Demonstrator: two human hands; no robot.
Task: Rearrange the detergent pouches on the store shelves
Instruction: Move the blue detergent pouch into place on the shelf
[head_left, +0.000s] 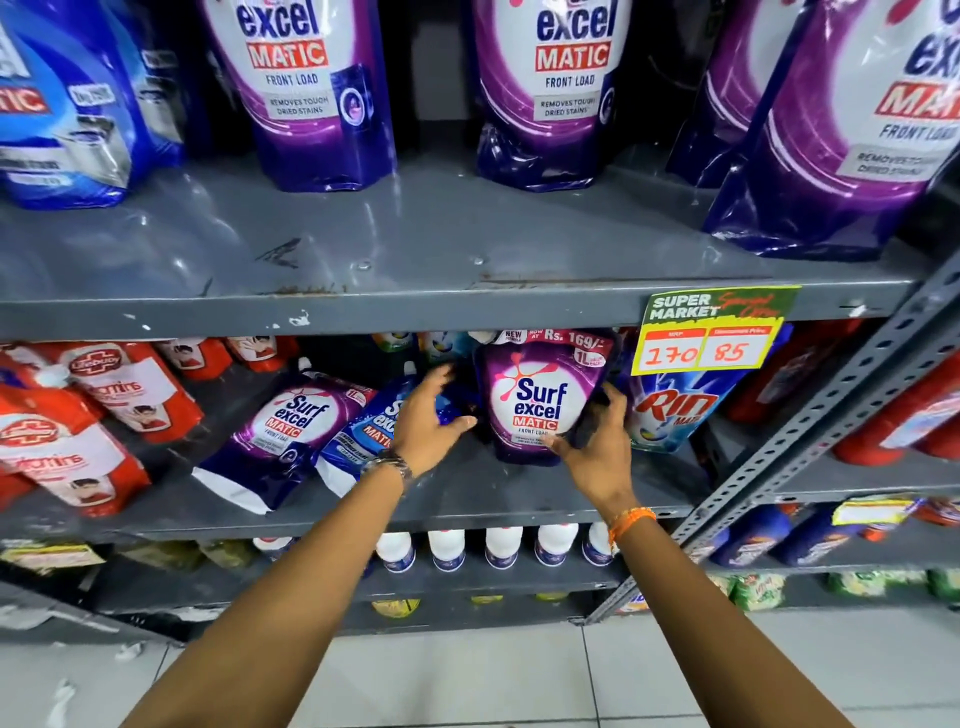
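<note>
While upright under the price tag (714, 328), purple pouch (540, 400), long axis vertical, label outward, right hand (597, 441) gripping its edge, left hand (431, 421) open beside, on blue pouch (374, 431).

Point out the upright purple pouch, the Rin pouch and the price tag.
Purple pouch (537, 400): head view, white logo circle.
Rin pouch (670, 410): head view, red lettering.
Price tag (709, 335): head view, yellow price panel.

On the grey metal middle shelf (467, 493), one purple Surf Excel pouch (545, 400) is stood upright, a purple pouch (275, 436) and a blue pouch (363, 436) are lain tilted, and red Lifebuoy pouches (78, 426) are stacked at left.
</note>
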